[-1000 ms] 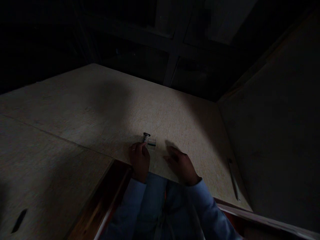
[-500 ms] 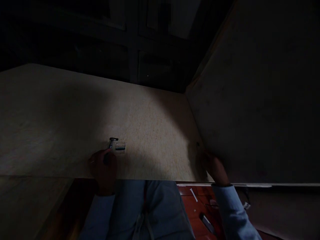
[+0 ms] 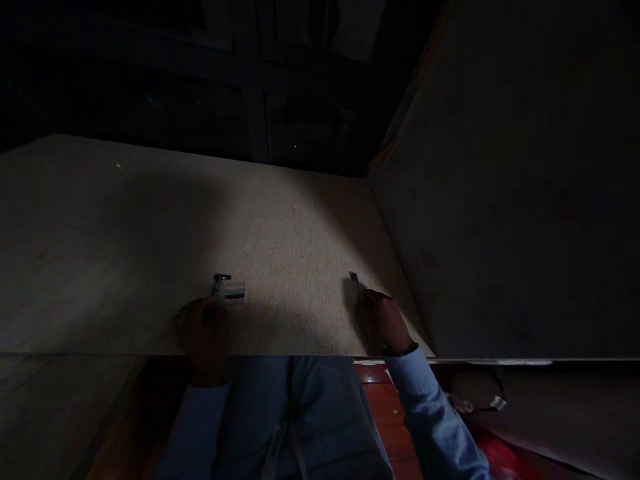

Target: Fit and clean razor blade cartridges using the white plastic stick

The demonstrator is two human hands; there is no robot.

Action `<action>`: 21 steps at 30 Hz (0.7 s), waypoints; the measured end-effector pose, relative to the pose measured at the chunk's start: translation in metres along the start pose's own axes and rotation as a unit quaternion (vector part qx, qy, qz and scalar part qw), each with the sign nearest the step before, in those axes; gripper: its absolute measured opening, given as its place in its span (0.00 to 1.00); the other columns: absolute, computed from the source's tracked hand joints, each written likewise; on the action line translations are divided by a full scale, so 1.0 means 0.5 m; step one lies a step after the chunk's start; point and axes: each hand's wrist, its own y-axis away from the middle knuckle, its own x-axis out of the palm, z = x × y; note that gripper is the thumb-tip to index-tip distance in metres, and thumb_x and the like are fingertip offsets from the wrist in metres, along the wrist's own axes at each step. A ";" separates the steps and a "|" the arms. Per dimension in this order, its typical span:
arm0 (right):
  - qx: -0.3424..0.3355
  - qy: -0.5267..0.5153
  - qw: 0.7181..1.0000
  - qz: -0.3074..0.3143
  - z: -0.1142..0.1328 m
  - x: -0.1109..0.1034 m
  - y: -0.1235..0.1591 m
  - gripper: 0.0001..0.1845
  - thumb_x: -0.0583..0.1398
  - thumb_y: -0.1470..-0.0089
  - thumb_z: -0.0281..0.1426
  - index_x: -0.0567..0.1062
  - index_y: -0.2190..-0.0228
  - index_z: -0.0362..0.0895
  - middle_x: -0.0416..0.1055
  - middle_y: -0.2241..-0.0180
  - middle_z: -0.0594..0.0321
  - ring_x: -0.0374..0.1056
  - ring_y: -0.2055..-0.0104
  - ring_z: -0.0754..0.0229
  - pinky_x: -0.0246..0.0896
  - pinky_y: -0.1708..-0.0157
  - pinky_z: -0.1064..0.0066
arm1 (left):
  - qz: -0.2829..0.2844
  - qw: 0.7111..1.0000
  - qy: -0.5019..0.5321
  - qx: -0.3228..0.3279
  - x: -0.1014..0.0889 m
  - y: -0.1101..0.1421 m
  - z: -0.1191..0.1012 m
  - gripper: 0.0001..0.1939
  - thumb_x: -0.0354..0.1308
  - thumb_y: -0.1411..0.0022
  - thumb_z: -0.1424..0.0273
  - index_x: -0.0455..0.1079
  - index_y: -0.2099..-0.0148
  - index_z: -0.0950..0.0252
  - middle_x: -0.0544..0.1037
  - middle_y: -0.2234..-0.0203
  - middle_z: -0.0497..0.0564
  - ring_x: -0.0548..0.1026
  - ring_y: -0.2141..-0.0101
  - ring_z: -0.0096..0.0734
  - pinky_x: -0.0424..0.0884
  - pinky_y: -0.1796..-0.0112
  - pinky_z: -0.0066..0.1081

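Observation:
My left hand (image 3: 204, 333) is closed around the handle of a razor (image 3: 217, 283), whose head points away from me over the tabletop. Just right of the razor lies a small clear rectangular piece (image 3: 235, 291) with a dark bar across it, not touched by my fingers. My right hand (image 3: 381, 313) pinches a slim brush-like tool (image 3: 355, 277) with a pale tip that points forward and left. Dim light hides most of that tool's handle and the details of my fingers.
The pale tabletop (image 3: 300, 233) ends at its front edge above my legs (image 3: 295, 413). A dark upright panel (image 3: 510, 200) borders it on the right, and dark cabinet-like framing (image 3: 255, 120) stands behind. A cable (image 3: 483, 408) hangs below at right, over the reddish floor (image 3: 393, 417).
My right hand has moved left, away from the side panel, and the slim tool now shows in it. My left hand stays almost in place with the razor. The view has shifted slightly.

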 end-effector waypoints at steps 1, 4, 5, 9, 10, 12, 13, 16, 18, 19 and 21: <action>-0.016 0.006 1.000 0.010 0.031 0.012 -0.007 0.09 0.57 0.36 0.22 0.79 0.62 0.37 0.76 0.64 0.52 0.73 0.63 0.56 0.55 0.67 0.72 | 0.002 1.000 -0.002 -0.003 0.001 0.002 0.000 0.12 0.54 0.40 0.65 0.75 0.62 0.66 0.79 0.65 0.58 0.75 0.60 0.46 0.68 0.50 0.48; -0.071 -0.016 0.997 0.040 0.131 0.045 -0.027 0.08 0.59 0.33 0.22 0.79 0.63 0.37 0.76 0.63 0.54 0.73 0.62 0.57 0.54 0.65 0.72 | 0.001 1.000 -0.001 0.003 0.003 0.007 0.000 0.11 0.53 0.40 0.67 0.75 0.61 0.66 0.79 0.65 0.57 0.74 0.60 0.45 0.68 0.51 0.46; -0.087 -0.026 0.995 0.052 0.164 0.056 -0.035 0.06 0.60 0.34 0.22 0.78 0.63 0.38 0.77 0.62 0.55 0.73 0.60 0.57 0.54 0.64 0.73 | -0.001 1.000 0.004 0.009 0.004 0.009 0.000 0.11 0.54 0.39 0.68 0.75 0.61 0.66 0.79 0.64 0.57 0.74 0.59 0.45 0.68 0.51 0.46; -0.116 -0.041 0.988 0.090 0.280 0.095 -0.072 0.05 0.61 0.32 0.23 0.79 0.62 0.39 0.77 0.61 0.57 0.74 0.57 0.56 0.55 0.63 0.73 | -0.015 1.000 0.007 0.012 0.007 0.016 -0.006 0.09 0.54 0.38 0.70 0.75 0.61 0.66 0.79 0.64 0.57 0.73 0.59 0.44 0.68 0.52 0.43; -0.125 -0.043 0.986 0.099 0.303 0.104 -0.082 0.05 0.61 0.32 0.23 0.79 0.61 0.39 0.78 0.61 0.56 0.74 0.56 0.56 0.56 0.62 0.73 | -0.015 1.000 0.006 0.009 0.007 0.017 -0.009 0.09 0.53 0.38 0.71 0.75 0.61 0.66 0.79 0.64 0.57 0.73 0.58 0.44 0.68 0.52 0.42; -0.142 -0.049 0.982 0.112 0.341 0.121 -0.101 0.06 0.61 0.32 0.22 0.80 0.61 0.39 0.78 0.60 0.56 0.74 0.55 0.55 0.56 0.61 0.74 | -0.011 1.000 0.006 0.001 0.006 0.019 -0.015 0.09 0.53 0.38 0.72 0.75 0.60 0.65 0.78 0.64 0.56 0.72 0.58 0.43 0.68 0.52 0.42; -0.149 -0.050 0.981 0.115 0.357 0.129 -0.109 0.07 0.61 0.33 0.21 0.80 0.61 0.39 0.78 0.59 0.56 0.74 0.54 0.55 0.57 0.61 0.74 | -0.009 1.000 0.008 -0.002 0.005 0.020 -0.018 0.09 0.53 0.39 0.72 0.75 0.60 0.65 0.78 0.64 0.56 0.72 0.57 0.43 0.68 0.52 0.41; -0.156 -0.052 0.980 0.116 0.391 0.145 -0.125 0.09 0.60 0.34 0.20 0.81 0.62 0.38 0.78 0.60 0.54 0.74 0.55 0.54 0.57 0.61 0.73 | -0.011 1.000 0.016 -0.007 0.004 0.021 -0.026 0.09 0.53 0.38 0.72 0.75 0.60 0.64 0.78 0.64 0.56 0.72 0.57 0.42 0.68 0.51 0.40; -0.157 -0.049 0.980 0.113 0.406 0.151 -0.128 0.09 0.60 0.34 0.19 0.81 0.62 0.38 0.78 0.61 0.53 0.74 0.56 0.53 0.58 0.61 0.72 | -0.009 1.000 0.020 -0.015 0.003 0.021 -0.030 0.09 0.53 0.38 0.72 0.75 0.60 0.64 0.78 0.63 0.56 0.72 0.57 0.42 0.68 0.51 0.40; -0.158 -0.046 0.980 0.111 0.412 0.153 -0.128 0.09 0.60 0.34 0.20 0.81 0.62 0.38 0.78 0.61 0.53 0.74 0.56 0.53 0.58 0.61 0.72 | -0.005 1.000 0.020 -0.021 0.002 0.021 -0.032 0.09 0.53 0.38 0.72 0.75 0.61 0.64 0.78 0.63 0.56 0.72 0.57 0.42 0.68 0.51 0.40; -0.162 -0.033 0.981 0.107 0.423 0.156 -0.123 0.10 0.60 0.34 0.20 0.81 0.63 0.38 0.78 0.62 0.53 0.74 0.58 0.53 0.59 0.62 0.72 | 0.007 0.999 0.019 -0.036 0.002 0.021 -0.034 0.10 0.52 0.39 0.72 0.75 0.61 0.64 0.78 0.64 0.56 0.72 0.57 0.43 0.67 0.52 0.41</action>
